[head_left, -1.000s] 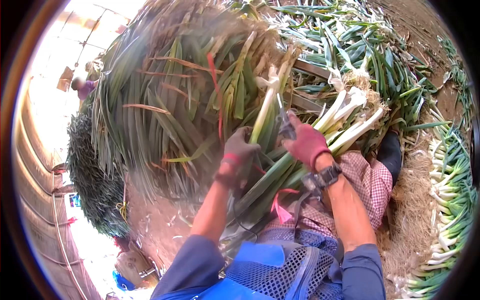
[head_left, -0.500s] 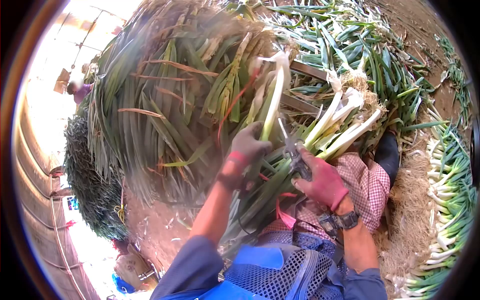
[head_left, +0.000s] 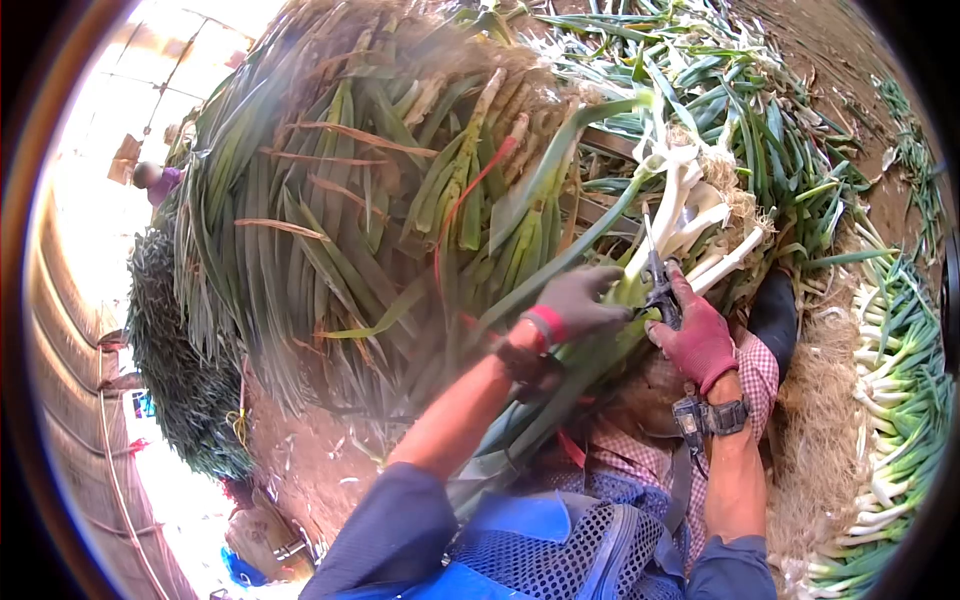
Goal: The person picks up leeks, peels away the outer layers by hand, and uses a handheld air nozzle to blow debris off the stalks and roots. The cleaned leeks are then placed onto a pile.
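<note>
My left hand (head_left: 588,302), in a grey glove with a red cuff, reaches over the green leaves of the leeks on my lap. Its fingers are apart, with the tips close to the stalks; any contact there is hard to make out. In my right hand (head_left: 700,338), gloved in red, is a dark blow gun (head_left: 662,293) with a thin metal nozzle, pointing up beside the white stems. Several leeks (head_left: 672,195) lie together just beyond both hands, with white shanks and tangled, pale roots. Long green leaves trail from them toward my lower left.
A tall stack of leeks (head_left: 330,200) rises on the left, with a darker bundle (head_left: 185,360) behind it. Loose leaves (head_left: 700,80) heap up at the back. Cleaned leeks (head_left: 885,400) line the right side, next to root trimmings (head_left: 820,430). Another person (head_left: 158,182) is at far left.
My left hand has let go of the upright leek and moved right, its fingers spreading. My right hand has shifted right with the blow gun, over the leeks on my lap.
</note>
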Motion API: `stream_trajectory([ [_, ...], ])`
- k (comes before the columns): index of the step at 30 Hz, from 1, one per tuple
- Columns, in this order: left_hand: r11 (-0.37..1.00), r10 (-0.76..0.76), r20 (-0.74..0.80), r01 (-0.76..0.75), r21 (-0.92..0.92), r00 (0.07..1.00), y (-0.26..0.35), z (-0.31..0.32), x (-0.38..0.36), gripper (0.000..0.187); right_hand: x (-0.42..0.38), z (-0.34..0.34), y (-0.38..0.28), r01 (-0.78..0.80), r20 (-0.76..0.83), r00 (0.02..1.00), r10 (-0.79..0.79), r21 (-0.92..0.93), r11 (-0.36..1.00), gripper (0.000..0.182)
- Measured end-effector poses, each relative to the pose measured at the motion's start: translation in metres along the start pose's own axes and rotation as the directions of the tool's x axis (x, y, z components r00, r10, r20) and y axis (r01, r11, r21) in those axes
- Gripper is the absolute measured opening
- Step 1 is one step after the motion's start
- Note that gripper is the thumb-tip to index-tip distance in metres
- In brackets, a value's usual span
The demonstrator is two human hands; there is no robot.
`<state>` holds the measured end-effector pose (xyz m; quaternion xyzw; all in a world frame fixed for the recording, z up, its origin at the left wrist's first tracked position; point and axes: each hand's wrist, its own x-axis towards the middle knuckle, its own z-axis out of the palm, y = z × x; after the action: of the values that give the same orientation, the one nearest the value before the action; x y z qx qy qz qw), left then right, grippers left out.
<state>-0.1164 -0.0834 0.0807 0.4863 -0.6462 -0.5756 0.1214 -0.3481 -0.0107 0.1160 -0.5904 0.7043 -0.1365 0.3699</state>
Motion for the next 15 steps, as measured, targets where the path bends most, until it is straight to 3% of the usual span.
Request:
stream_trajectory([
  [1,0.981,-0.077,0.001,0.076,-0.18,0.997,-0.006,-0.016,-0.002,0.062,-0.002,0.0,-0.001,-0.012,0.02,1.0,0.012,0.011,1.0,0.087],
  [2,0.993,-0.026,-0.123,0.011,-0.115,0.992,-0.03,-0.031,0.002,0.058,-0.005,-0.004,-0.009,-0.013,0.022,1.0,0.012,0.012,1.0,0.087],
  [3,0.994,-0.092,-0.25,0.074,-0.083,0.964,-0.01,-0.045,-0.006,0.053,-0.01,-0.009,-0.021,0.003,0.114,0.993,-0.014,0.091,0.996,0.087],
  [4,0.958,-0.036,-0.398,0.145,0.249,0.917,-0.012,-0.058,-0.007,0.051,-0.014,-0.011,-0.027,0.011,0.202,0.978,-0.046,0.171,0.985,0.087],
  [5,0.902,0.014,-0.558,0.23,0.364,0.83,-0.024,-0.065,-0.003,0.048,-0.014,0.005,-0.016,0.157,0.18,0.968,-0.174,0.102,0.982,0.087],
  [8,0.833,-0.033,-0.616,0.362,0.418,0.787,-0.049,-0.081,0.001,0.044,-0.011,0.006,-0.048,0.16,0.268,0.946,-0.183,0.103,0.982,0.088],
  [10,0.828,-0.07,-0.58,0.371,0.42,0.812,-0.051,-0.068,-0.006,0.045,0.004,0.015,-0.055,0.155,0.22,0.961,-0.167,0.071,0.985,0.086],
  [15,0.817,-0.023,-0.547,0.331,0.472,0.837,-0.056,-0.04,-0.017,0.048,0.024,0.027,-0.085,0.183,0.337,0.927,-0.167,-0.018,0.983,0.081],
])
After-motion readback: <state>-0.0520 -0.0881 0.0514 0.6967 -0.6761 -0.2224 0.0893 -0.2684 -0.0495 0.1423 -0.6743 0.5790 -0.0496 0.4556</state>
